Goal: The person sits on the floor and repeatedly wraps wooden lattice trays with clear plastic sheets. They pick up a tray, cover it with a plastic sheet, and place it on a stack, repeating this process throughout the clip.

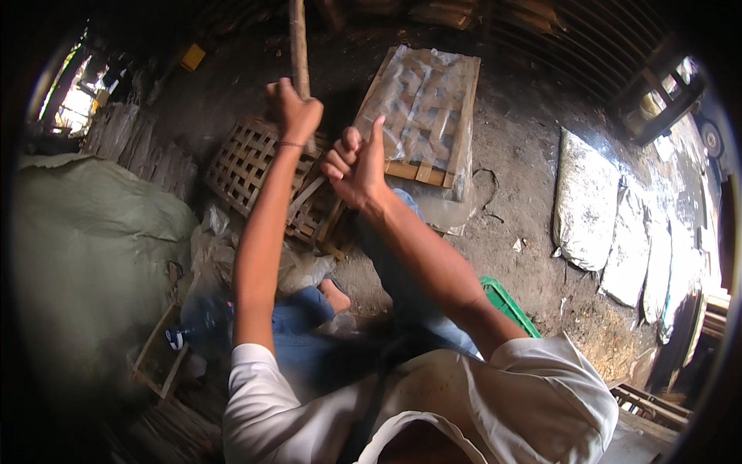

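Observation:
My left hand (297,116) grips a wooden pole (299,49) that runs up past the top of the view. A thin dark band circles that wrist. Lower and to the right, my right hand (360,165) has curled fingers and a raised thumb. A pale flat strip (307,193) ends beside its fingers; whether the hand touches it cannot be told. Beneath my arms lies a woven slatted crate (246,165), partly hidden by my left forearm. Past my right hand, a wooden slatted crate (426,110) with clear plastic sheeting over it rests on the ground.
Filled white sacks (585,203) lie on the right. A large green-grey covered bulk (104,232) fills the left. Near my legs are a blue plastic water bottle (206,325), crumpled plastic bags (304,269) and a green crate (510,307). A dark cord (493,188) lies on the dirt floor.

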